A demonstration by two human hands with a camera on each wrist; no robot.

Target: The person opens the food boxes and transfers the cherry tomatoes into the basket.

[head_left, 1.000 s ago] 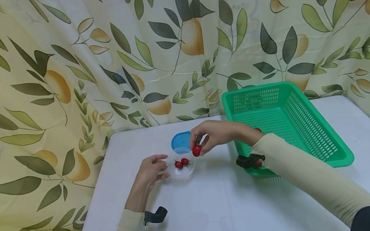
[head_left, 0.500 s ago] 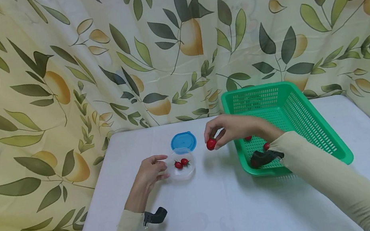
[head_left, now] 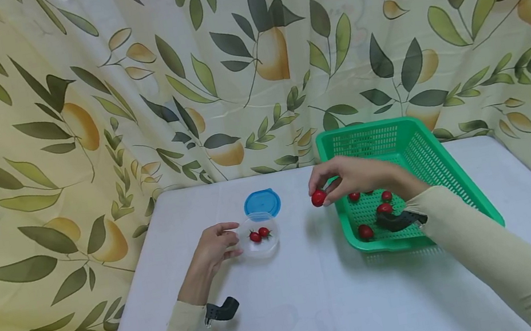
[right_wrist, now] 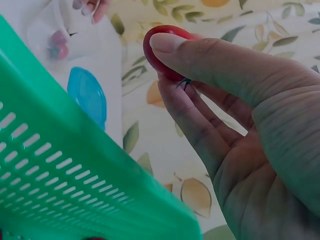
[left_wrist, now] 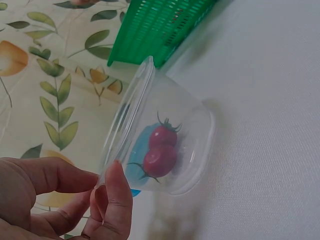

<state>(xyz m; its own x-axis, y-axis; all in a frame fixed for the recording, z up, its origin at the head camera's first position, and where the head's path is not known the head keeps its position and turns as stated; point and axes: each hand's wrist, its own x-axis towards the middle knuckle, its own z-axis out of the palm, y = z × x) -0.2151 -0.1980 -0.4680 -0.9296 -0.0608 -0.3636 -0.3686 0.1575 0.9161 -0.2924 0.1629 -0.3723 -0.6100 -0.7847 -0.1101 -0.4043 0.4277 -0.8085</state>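
Observation:
My right hand point(head_left: 345, 177) pinches a cherry tomato point(head_left: 319, 198) between thumb and fingers, just left of the green basket point(head_left: 480, 201). In the right wrist view a green stem shows under this tomato point(right_wrist: 167, 52). The thumb and fingers of my left hand point(head_left: 217, 246) grip the rim of a clear plastic container point(left_wrist: 195, 150). Inside it lie two cherry tomatoes point(left_wrist: 161, 159) with green stems, side by side. Several more tomatoes point(head_left: 366, 232) lie in the basket, partly hidden by my right wrist and its camera.
Behind the container a blue lid point(head_left: 262, 203) lies flat on the white-covered table point(head_left: 289, 312). A leaf-patterned curtain point(head_left: 251, 75) hangs along the back and left. The basket's raised walls stand at the right.
My right hand has moved right with the tomato, away from the container and to the basket's left edge. More of the lid and basket tomatoes now show. The left hand stays in place.

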